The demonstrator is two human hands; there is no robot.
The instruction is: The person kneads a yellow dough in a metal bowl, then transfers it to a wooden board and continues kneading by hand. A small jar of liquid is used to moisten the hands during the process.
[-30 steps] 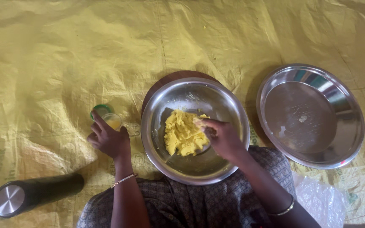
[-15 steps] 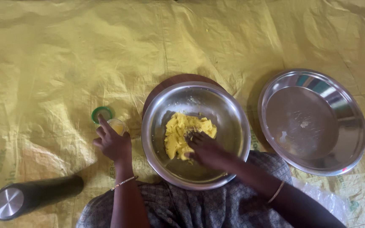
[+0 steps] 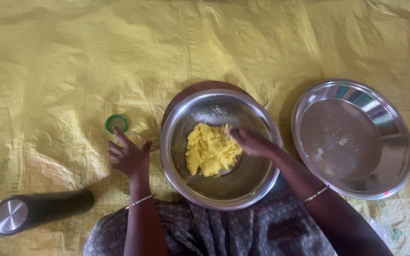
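A steel bowl [image 3: 262, 118] sits in front of me, on a round brown board, with a lump of yellow dough [image 3: 209, 150] inside it. My right hand [image 3: 251, 142] reaches into the bowl from the right, its fingers closed on the dough's upper right edge. My left hand [image 3: 129, 157] rests on the yellow sheet left of the bowl. Its fingers and thumb wrap a small clear jar [image 3: 133, 138] holding something yellowish. A green lid [image 3: 116, 123] lies just beyond the jar. Thin bangles are on both wrists.
A wide steel plate [image 3: 395, 142] with a few crumbs lies to the right of the bowl. A dark cylindrical flask with a steel cap [image 3: 9, 216] lies on its side at the lower left. Crinkled yellow plastic sheet [image 3: 119, 52] covers the ground. My patterned garment fills the bottom edge.
My right hand has shifted from the near middle of the dough to its upper right edge. My left hand has stayed at the small jar.
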